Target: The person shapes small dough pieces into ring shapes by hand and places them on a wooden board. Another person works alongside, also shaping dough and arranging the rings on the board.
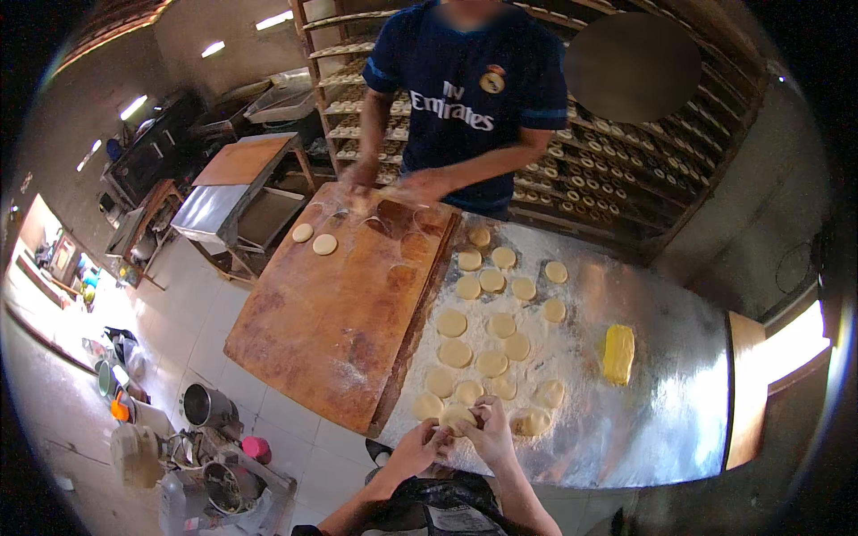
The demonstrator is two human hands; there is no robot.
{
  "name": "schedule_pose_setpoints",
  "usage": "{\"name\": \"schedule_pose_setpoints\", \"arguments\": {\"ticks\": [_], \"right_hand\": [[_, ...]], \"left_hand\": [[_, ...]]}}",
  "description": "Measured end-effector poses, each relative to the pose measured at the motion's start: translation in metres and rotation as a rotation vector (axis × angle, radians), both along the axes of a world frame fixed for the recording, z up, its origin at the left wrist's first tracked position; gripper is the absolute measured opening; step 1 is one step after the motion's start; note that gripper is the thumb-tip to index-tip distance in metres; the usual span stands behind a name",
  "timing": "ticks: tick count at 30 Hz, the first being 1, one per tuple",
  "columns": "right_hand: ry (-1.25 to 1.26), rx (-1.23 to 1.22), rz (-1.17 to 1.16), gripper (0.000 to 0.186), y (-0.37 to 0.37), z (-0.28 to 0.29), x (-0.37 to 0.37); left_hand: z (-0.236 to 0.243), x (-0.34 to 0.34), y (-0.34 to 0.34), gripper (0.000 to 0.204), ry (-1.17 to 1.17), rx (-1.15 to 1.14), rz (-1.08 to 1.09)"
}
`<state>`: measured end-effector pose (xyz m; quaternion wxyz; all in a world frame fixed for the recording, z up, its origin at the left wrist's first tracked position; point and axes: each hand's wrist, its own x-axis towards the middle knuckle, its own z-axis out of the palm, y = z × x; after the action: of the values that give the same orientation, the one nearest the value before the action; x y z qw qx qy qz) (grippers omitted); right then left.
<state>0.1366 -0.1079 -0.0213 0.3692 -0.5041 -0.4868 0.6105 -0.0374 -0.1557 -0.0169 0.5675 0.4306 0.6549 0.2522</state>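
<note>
Near the front edge of the floured metal table (661,429), my left hand (418,450) and my right hand (493,436) hold a pale dough round (457,417) between them. Fingers of both hands are closed around its edges. Just beyond lie several flat dough rounds (455,354) on the flour, spread toward the far side. A thicker, uneven dough piece (530,422) rests right of my right hand. Farther right sits a smooth yellow block (618,355), like butter or margarine.
Joined on the left is a wooden board (313,313) with two small dough rounds (324,244). Across it, a person in a dark blue shirt (465,98) works with both hands. Racks of ring-shaped pieces (590,170) stand behind. Pots (208,406) and buckets crowd the floor at lower left.
</note>
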Motion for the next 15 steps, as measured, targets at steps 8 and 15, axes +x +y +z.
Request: {"name": "schedule_pose_setpoints", "arguments": {"ticks": [8,15], "right_hand": [[-0.148,-0.031,0.268,0.048,0.013,0.032,0.029],[-0.517,0.272,0.164,0.059,0.009,0.031,0.014]], "left_hand": [[0.043,0.009,0.016,0.038,-0.027,0.214,-0.043],[0.044,0.007,0.015,0.037,0.026,0.353,-0.162]]}}
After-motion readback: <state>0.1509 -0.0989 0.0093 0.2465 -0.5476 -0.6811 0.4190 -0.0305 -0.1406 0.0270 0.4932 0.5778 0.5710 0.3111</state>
